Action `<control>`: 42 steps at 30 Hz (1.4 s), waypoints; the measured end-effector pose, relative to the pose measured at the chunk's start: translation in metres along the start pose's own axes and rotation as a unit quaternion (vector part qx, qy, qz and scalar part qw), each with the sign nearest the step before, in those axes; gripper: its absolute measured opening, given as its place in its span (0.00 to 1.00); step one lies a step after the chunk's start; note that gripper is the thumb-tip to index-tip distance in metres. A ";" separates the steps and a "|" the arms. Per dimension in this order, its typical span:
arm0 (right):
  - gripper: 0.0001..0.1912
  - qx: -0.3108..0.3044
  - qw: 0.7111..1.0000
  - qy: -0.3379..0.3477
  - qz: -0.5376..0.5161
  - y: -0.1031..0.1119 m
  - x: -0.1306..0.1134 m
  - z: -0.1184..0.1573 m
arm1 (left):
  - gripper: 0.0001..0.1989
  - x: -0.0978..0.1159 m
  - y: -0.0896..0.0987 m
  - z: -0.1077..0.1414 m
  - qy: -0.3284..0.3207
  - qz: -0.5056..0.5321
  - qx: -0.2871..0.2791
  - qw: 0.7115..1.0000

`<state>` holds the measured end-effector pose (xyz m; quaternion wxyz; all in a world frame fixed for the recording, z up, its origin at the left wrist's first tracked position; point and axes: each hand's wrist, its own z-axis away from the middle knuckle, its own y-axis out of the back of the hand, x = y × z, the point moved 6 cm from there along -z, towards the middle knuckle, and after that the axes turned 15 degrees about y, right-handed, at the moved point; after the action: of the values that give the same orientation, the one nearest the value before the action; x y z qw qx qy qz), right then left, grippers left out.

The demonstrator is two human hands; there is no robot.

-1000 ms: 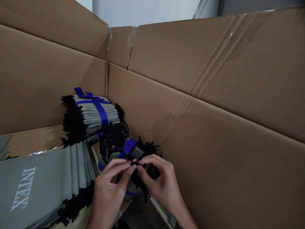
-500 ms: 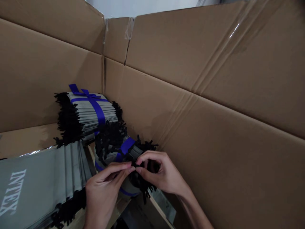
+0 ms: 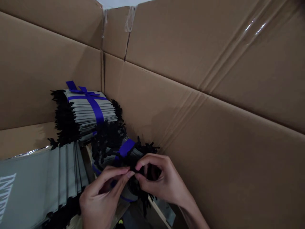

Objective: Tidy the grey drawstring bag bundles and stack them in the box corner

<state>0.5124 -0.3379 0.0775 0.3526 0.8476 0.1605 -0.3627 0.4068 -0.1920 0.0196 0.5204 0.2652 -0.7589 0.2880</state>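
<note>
My left hand and my right hand meet fingertip to fingertip, each closed in a pinch on a small piece of black cord. Just behind and under them lies a bundle of grey cloth bags with tufts of black cord ends, tied with blue ribbon. My hands hide part of this bundle. Farther back, a second bundle of grey bags carries a blue ribbon bow. At left, a stack of grey bags with white lettering shows black cord along its near edge.
Tall cardboard walls rise behind and to the right, meeting in a taped corner. A cardboard surface lies beyond the stack at left. Below my hands, a pale edge and a dark gap show.
The view has shifted slightly, so the walls and the lettered stack sit differently in it. Both my hands keep their pinch, with fingertips marginally lower in the picture.
</note>
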 end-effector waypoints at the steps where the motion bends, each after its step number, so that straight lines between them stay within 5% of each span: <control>1: 0.08 0.005 1.000 -0.002 0.003 0.000 0.000 0.001 | 0.07 0.002 -0.001 0.000 -0.015 0.002 -0.011 1.000; 13: 0.14 0.015 0.994 0.080 0.073 -0.004 -0.016 0.002 | 0.20 0.010 -0.005 0.003 -0.124 -0.077 -0.073 0.987; 21: 0.13 0.036 0.990 0.110 0.085 -0.006 -0.018 0.008 | 0.14 0.014 -0.011 0.007 -0.143 -0.178 -0.032 0.973; 30: 0.10 0.100 0.983 0.110 0.104 -0.009 -0.026 0.015 | 0.12 0.007 -0.012 0.006 -0.097 -0.160 -0.019 0.982; 42: 0.15 0.079 0.972 0.180 0.131 -0.016 -0.026 0.020 | 0.07 -0.002 0.002 0.000 -0.028 -0.106 0.015 0.994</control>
<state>0.4757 -0.3416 0.0789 0.2947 0.9377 0.0794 -0.1663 0.4062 -0.1904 0.0172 0.5227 0.3596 -0.7363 0.2353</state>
